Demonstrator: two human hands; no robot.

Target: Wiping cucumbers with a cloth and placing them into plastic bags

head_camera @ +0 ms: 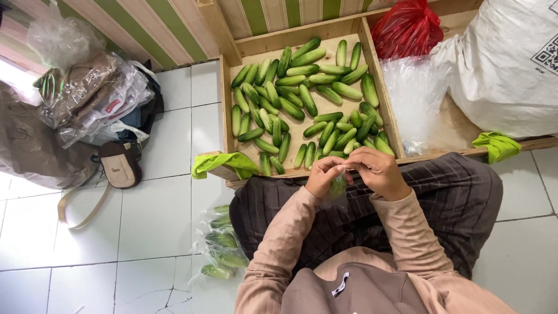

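From your head camera, you look down at your two hands, close together over your lap. Your left hand (pixel 323 176) and your right hand (pixel 379 172) both pinch the top of a small clear bag (pixel 337 189) with fingers curled tight. The bag hangs between your hands, and something green shows inside it. Just past your hands sits a wooden tray (pixel 225 104) full of loose cucumbers (pixel 302 99). A green cloth (pixel 224 164) lies on the tray's near corner. More bagged cucumbers (pixel 222 241) rest on the white floor by your left knee.
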